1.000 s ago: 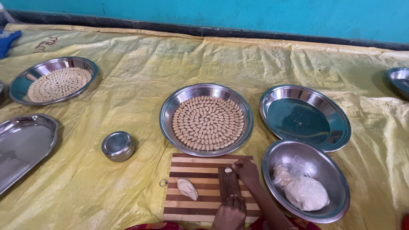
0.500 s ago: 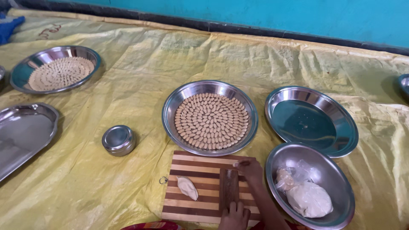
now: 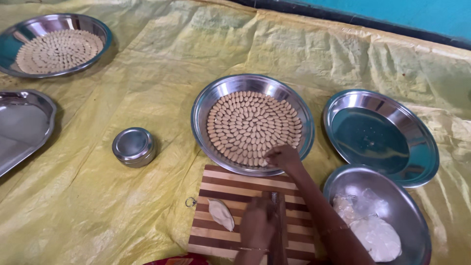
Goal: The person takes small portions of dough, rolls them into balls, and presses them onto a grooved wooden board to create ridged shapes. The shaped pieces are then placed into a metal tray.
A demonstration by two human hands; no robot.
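My right hand (image 3: 283, 158) reaches over the near rim of a round steel plate (image 3: 205, 105), fingers pinched on a small shaped dough piece at the edge of the spiral of several like pieces (image 3: 250, 125). My left hand (image 3: 256, 226), blurred, rests on a striped wooden board (image 3: 230, 184) and grips a dark ridged tool (image 3: 278, 216) standing along the board. A small lump of dough (image 3: 221, 214) lies on the board to the left of that hand.
A steel bowl (image 3: 409, 208) holding soft dough (image 3: 377, 236) sits right of the board. Behind it is an empty steel plate (image 3: 382, 132). A small lidded tin (image 3: 133, 146), a steel tray (image 3: 24, 122) and another filled plate (image 3: 56, 46) lie to the left on yellow sheeting (image 3: 147, 73).
My right hand has left the ridged tool on the board and moved forward to the near rim of the filled plate. The camera has tipped down and closer.
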